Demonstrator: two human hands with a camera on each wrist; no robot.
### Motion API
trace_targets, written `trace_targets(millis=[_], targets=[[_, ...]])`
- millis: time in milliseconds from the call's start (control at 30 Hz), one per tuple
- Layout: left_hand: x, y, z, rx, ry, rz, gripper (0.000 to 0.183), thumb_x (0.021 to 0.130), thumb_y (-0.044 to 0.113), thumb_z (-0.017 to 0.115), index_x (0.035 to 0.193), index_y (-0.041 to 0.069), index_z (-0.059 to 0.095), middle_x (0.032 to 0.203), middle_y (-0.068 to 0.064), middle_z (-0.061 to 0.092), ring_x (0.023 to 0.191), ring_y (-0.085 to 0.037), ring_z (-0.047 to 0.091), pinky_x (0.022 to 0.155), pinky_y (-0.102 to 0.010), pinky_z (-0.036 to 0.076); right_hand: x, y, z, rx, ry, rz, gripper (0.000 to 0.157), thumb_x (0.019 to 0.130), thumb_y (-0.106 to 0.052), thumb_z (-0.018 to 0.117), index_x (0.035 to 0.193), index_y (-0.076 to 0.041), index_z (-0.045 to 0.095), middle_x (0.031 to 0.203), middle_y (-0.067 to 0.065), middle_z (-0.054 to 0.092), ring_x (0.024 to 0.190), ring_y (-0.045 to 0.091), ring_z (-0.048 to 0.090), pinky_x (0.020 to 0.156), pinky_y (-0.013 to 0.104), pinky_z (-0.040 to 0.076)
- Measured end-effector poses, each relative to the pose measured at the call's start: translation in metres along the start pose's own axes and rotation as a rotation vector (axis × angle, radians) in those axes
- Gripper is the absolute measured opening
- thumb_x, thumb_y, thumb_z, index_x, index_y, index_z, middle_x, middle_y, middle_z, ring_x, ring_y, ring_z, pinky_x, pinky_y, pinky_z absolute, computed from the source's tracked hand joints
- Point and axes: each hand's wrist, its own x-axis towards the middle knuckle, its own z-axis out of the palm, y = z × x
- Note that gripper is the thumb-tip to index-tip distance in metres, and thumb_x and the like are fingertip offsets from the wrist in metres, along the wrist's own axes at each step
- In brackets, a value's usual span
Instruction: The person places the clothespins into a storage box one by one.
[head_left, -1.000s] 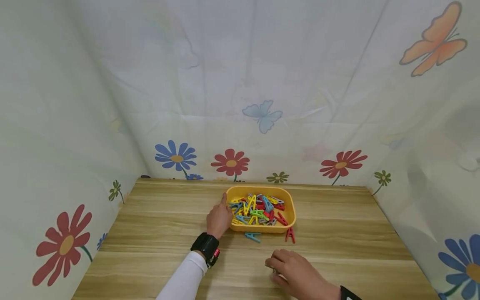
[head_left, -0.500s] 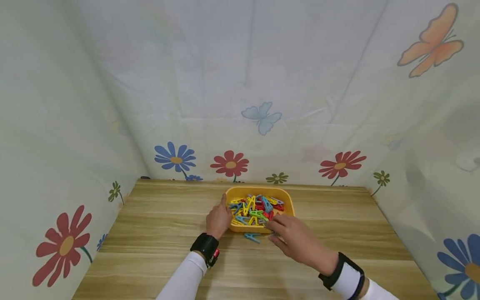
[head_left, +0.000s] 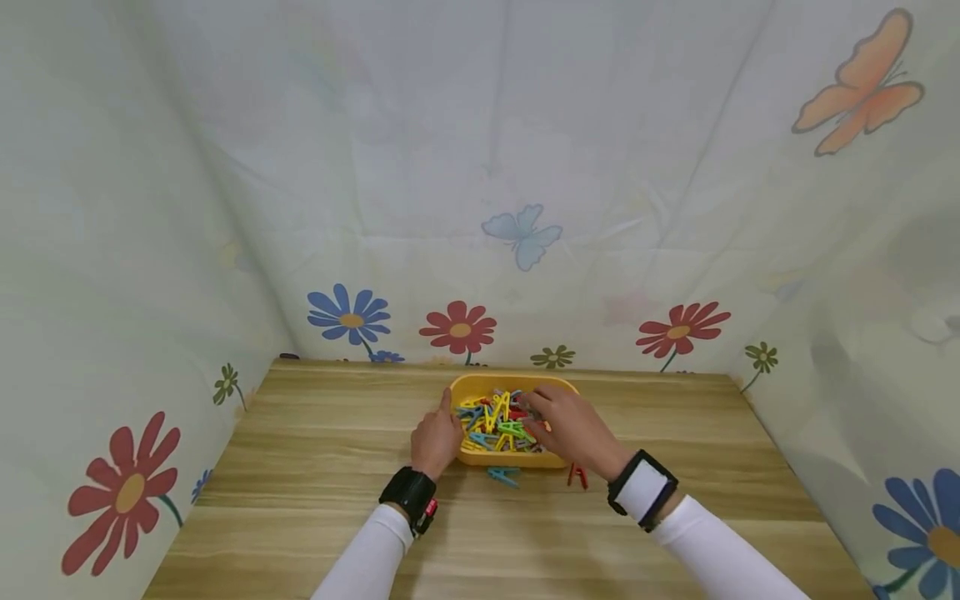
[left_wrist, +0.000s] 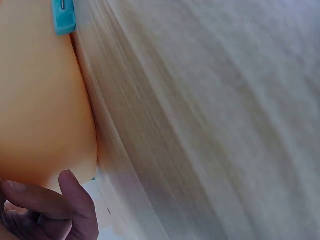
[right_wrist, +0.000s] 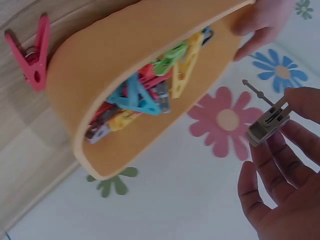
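A yellow-orange plastic basket [head_left: 502, 459] holds a heap of plastic clothespins [head_left: 491, 417] in yellow, blue, green, red and grey. My left hand [head_left: 437, 439] grips its left rim, and in the left wrist view curled fingers [left_wrist: 75, 205] lie by the outer wall. Over the right part of the basket is my right hand [head_left: 573, 421], covering some of the pile. In the right wrist view it pinches a grey clothespin [right_wrist: 267, 125] between thumb and fingers, apart from the heap.
Just before the basket's front wall, a blue clothespin [head_left: 502, 476] and a red clothespin [head_left: 577, 476] lie on the wooden table [head_left: 330, 433]. A pale curtain [head_left: 390, 208] with flowers and butterflies surrounds the table's back and sides.
My right hand has moved forward from the front of the table, past the red clothespin, to above the basket. The left hand has stayed at the rim.
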Motion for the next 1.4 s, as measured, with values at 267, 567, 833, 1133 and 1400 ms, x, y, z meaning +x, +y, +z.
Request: trace_targets(millis=[267,567,833,1133,1400], targets=[[-0.001,0.001,0.001,-0.004,-0.022,-0.006,0.056,0.092,0.02,0.05,0.144,0.012,0.03,0.049,-0.002,0.044,0.039,-0.018,0.041,0.037,-0.033,0.033,0.009,0.023,0.035,0.003,-0.054,0.094,0.028,0.085,-0.026,0.065,0.109,-0.01,0.063,0.094,0.003,0.06,0.079,0.015,0.055,0.068,0.036,0.049],[0.001,0.003,0.001,0.003,-0.026,-0.018,0.057,0.092,0.02,0.051,0.144,0.013,0.029,0.051,-0.002,0.045,0.04,-0.017,0.042,0.037,-0.033,0.035,0.014,0.034,0.064,-0.001,-0.121,0.204,0.029,0.084,-0.028,0.066,0.108,-0.011,0.063,0.087,0.0,0.056,0.072,0.013,0.052,0.062,0.034,0.047],[-0.001,0.003,0.002,0.001,-0.002,0.003,0.055,0.092,0.02,0.051,0.143,0.011,0.031,0.049,-0.002,0.043,0.039,-0.017,0.041,0.036,-0.032,0.033,-0.004,0.037,0.075,-0.018,-0.191,0.28,0.083,0.078,-0.06,0.06,0.145,-0.024,0.028,0.148,0.015,0.023,0.132,0.039,0.016,0.095,0.066,0.025],[0.002,0.002,0.001,0.002,-0.017,-0.015,0.056,0.093,0.02,0.05,0.144,0.012,0.029,0.05,-0.003,0.044,0.04,-0.017,0.041,0.037,-0.033,0.034,-0.017,0.03,0.058,-0.002,-0.142,0.245,0.084,0.081,-0.062,0.055,0.147,-0.025,0.02,0.152,0.01,0.01,0.136,0.033,0.002,0.098,0.069,0.012],[0.002,0.001,-0.002,0.011,-0.023,-0.03,0.056,0.092,0.02,0.05,0.144,0.012,0.03,0.051,-0.003,0.044,0.041,-0.017,0.042,0.038,-0.033,0.035,-0.042,0.032,0.043,0.02,-0.129,0.243,0.095,0.075,-0.07,0.054,0.147,-0.017,0.022,0.151,0.013,0.015,0.134,0.038,0.012,0.094,0.072,0.016]])
